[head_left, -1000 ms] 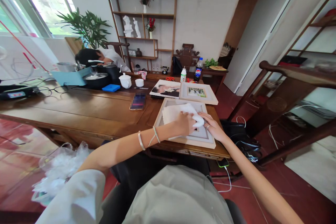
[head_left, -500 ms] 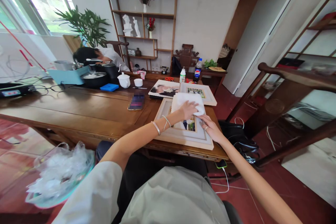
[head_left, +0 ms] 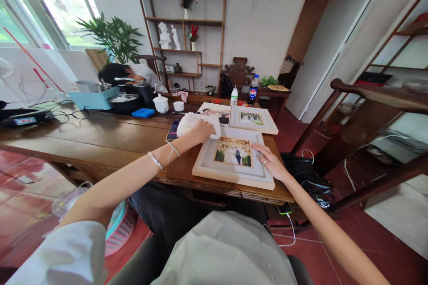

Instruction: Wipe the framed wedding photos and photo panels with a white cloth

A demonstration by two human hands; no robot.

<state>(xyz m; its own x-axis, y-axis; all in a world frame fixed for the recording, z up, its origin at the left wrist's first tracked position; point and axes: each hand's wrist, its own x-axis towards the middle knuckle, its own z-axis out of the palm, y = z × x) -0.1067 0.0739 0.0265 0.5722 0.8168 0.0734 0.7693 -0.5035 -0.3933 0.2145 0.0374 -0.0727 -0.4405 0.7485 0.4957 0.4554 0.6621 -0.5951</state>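
Note:
A white cloth (head_left: 187, 125) is bunched under my left hand (head_left: 203, 131), whose fingers grip it at the upper left corner of the near picture frame. That picture frame (head_left: 204, 160) is pale wood with a wide white mat and a small photo of a couple; it lies flat by the table's front edge. My right hand (head_left: 271, 160) rests on the frame's right side, fingers stretched out and holding nothing. Behind lie a second framed photo (head_left: 270, 121) and a larger photo panel (head_left: 224, 109). The cloth partly covers a dark phone (head_left: 172, 131).
On the wooden table (head_left: 133, 138) stand a white lidded pot (head_left: 161, 103), a small white cup (head_left: 179, 106), a blue box (head_left: 143, 112), a black pan (head_left: 124, 103) and a cola bottle (head_left: 253, 90). A person leans at the far side. A wooden chair (head_left: 377, 102) stands right; a basket (head_left: 120, 231) sits below left.
My left hand has moved left with the cloth, off the middle of the near frame, uncovering its photo. The cloth now overlaps the phone. My right hand stays at the frame's right side.

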